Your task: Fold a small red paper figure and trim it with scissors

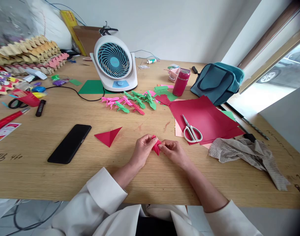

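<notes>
Pale wood tabletop (73,183) spreads across my remote view, a white fan (115,62) standing toward eleven o'clock. At six o'clock I see the folded red paper (156,149), pinched by the left hand (143,147) and, at its other side, by the right hand (174,151). From that piece, a red triangle (108,137) lies at nine o'clock, white-handled scissors (190,127) rest on red sheets (211,114) at two, and small paper figures (139,101) cluster at eleven

Black phone (70,144) — white fan (115,62) — teal bag (220,83)
</notes>
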`<state>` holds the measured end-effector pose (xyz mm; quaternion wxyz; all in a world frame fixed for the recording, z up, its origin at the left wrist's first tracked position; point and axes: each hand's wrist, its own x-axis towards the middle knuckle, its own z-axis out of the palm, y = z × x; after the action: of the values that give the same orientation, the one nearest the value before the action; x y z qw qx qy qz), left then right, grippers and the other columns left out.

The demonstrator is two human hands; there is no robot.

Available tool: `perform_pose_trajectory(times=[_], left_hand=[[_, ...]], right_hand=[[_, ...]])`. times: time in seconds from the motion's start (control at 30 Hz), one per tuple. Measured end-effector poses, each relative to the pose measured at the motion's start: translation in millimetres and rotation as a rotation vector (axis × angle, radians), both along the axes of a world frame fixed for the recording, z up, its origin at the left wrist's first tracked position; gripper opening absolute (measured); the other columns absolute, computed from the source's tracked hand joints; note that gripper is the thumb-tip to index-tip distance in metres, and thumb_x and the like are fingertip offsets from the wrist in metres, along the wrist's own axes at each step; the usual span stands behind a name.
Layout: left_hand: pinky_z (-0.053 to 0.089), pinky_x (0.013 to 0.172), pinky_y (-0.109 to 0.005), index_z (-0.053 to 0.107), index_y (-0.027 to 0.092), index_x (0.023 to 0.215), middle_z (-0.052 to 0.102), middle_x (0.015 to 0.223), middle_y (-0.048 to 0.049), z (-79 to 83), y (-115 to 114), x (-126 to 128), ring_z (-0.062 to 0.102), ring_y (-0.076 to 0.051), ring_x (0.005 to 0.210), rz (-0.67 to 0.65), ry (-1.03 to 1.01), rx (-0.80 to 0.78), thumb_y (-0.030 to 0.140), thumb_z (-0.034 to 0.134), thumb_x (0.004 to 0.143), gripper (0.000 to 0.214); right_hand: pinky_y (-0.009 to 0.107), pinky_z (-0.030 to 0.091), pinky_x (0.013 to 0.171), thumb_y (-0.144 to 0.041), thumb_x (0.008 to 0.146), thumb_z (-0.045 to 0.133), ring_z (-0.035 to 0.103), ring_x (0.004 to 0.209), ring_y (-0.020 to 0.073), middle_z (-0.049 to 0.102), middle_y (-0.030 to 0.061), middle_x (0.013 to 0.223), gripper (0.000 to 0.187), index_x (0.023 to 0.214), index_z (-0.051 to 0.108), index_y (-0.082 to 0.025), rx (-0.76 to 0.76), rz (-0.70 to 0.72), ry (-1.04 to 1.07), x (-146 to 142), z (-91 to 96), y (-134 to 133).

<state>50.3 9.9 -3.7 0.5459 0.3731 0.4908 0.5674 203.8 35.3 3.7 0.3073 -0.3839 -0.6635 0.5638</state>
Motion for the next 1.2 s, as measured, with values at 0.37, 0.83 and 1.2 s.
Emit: perform_pose_trajectory(times=[0.37,0.83,1.2], left_hand=[[0.04,0.058,-0.02,0.054,0.016,0.067,0.053,0.064,0.0039,3.7,1,1,0.048,-0.008,0.062,0.049,-0.083,-0.006,0.041,0.074,0.073,0.033],[0.043,0.067,-0.022,0.065,0.016,0.075,0.064,0.074,0.0004,8.1,10,-21,0.056,-0.011,0.07,-0.073,0.275,0.09,0.03,0.07,0.076,0.015],[0.041,0.064,-0.023,0.061,0.016,0.067,0.062,0.07,0.0002,19.9,5,-21,0.055,-0.013,0.068,-0.207,0.649,0.215,0.023,0.06,0.081,0.016]], right_hand=[[0.025,0.026,0.053,-0.044,0.088,0.057,0.035,0.056,0.0104,0.045,-0.0032,0.06,0.034,0.068,0.059,-0.016,0.022,0.023,-0.055,-1,0.2,-2],[0.025,0.03,0.056,-0.02,0.089,0.047,0.041,0.06,0.0115,0.045,-0.0037,0.066,0.019,0.07,0.048,-0.019,0.217,0.041,-0.2,2,2.2,-6],[0.025,0.036,0.059,-0.022,0.09,0.055,0.048,0.064,0.0127,0.053,-0.0004,0.074,0.011,0.079,0.058,-0.019,0.355,0.03,-0.221,1,-1.0,-9]])
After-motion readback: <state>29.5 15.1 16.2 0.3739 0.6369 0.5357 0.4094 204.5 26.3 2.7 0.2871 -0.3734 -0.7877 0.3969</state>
